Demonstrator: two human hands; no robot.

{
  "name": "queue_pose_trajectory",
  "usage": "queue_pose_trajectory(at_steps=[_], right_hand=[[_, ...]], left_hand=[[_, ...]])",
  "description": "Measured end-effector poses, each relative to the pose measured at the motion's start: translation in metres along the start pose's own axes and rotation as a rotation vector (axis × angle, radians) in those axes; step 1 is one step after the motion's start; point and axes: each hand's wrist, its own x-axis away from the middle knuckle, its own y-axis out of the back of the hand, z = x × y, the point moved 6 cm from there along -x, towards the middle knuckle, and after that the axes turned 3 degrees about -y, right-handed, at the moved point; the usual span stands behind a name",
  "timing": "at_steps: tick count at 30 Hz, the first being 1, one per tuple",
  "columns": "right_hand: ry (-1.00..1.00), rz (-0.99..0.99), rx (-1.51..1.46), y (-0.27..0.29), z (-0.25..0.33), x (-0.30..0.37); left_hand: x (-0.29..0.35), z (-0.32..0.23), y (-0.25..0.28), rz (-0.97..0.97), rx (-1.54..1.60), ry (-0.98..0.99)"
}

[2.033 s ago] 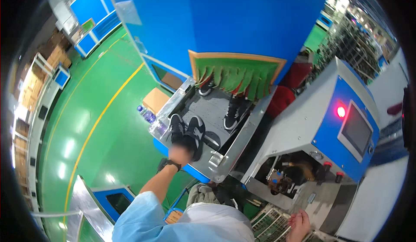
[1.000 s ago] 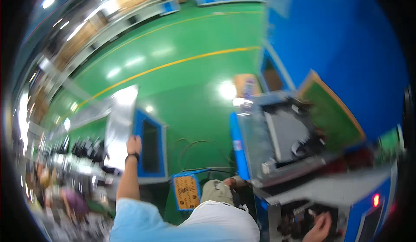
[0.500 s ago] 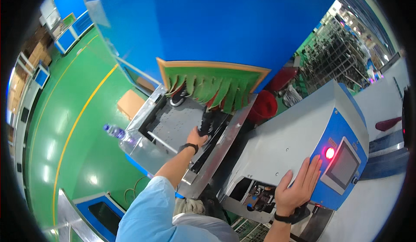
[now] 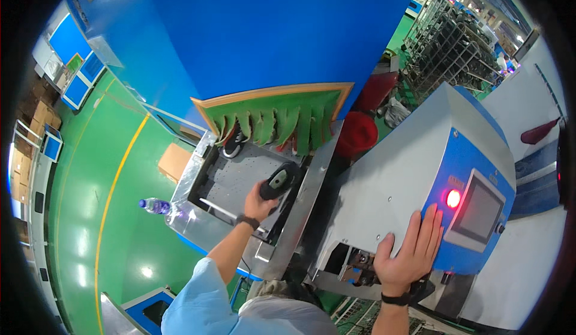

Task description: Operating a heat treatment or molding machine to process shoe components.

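Observation:
My left hand point(image 4: 258, 203) is closed around one end of a black shoe point(image 4: 281, 180), held over the grey perforated bed of the conveyor point(image 4: 240, 176). A grey-green oval on the shoe faces up. Farther back, a black shoe with a white sole point(image 4: 233, 146) sits on the bed, partly under the green strip curtain point(image 4: 264, 125). My right hand point(image 4: 409, 254) lies flat with fingers stretched on the grey and blue machine point(image 4: 384, 185), just beside its lit red button point(image 4: 453, 198) and dark screen point(image 4: 477, 208).
A tall blue housing point(image 4: 270, 35) rises behind the curtain. A clear bottle with a purple cap point(image 4: 157, 206) lies at the conveyor's left edge. Red buckets point(image 4: 359, 134) stand between the machines, a cardboard box point(image 4: 174, 161) on the green floor, and wire racks point(image 4: 447, 41) at the back right.
My left hand has lifted and turned the black shoe, bringing it away from the curtain strips. The right hand stays flat on the machine. The whole view has shifted slightly.

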Motion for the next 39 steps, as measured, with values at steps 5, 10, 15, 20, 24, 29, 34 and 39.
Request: queue_pose_trajectory(at_steps=[5, 10, 15, 20, 24, 29, 34, 39], right_hand=[[0.015, 0.005, -0.122, 0.01, -0.002, 0.003], [0.006, -0.072, -0.794, 0.036, 0.007, 0.086], [-0.313, 0.244, -1.962, 0.009, 0.036, 0.175], [-0.194, 0.313, -2.065, 0.029, 0.003, 0.199], [-0.25, 0.202, -1.718, 0.052, -0.052, 0.209], [-0.503, 0.159, -1.632, 0.054, -0.091, 0.245], [-0.314, 0.369, -1.085, 0.053, -0.112, 0.269], [-1.209, 0.415, -2.079, -0.051, -0.154, 0.381]], left_hand=[[0.099, -0.095, 0.053, 0.164, 0.304, -0.127], [0.18, -0.164, 0.068, 0.35, 0.561, -0.171], [0.241, -0.214, 0.036, 0.566, 0.57, -0.348], [0.295, -0.224, -0.032, 0.84, 0.702, -0.027], [0.325, -0.268, -0.082, 0.8, 0.842, 0.099], [0.344, -0.248, -0.131, 0.541, 0.397, 0.168], [0.365, -0.241, -0.145, 0.513, -0.403, -0.48], [0.381, -0.236, -0.152, 0.68, -0.366, -0.799]])
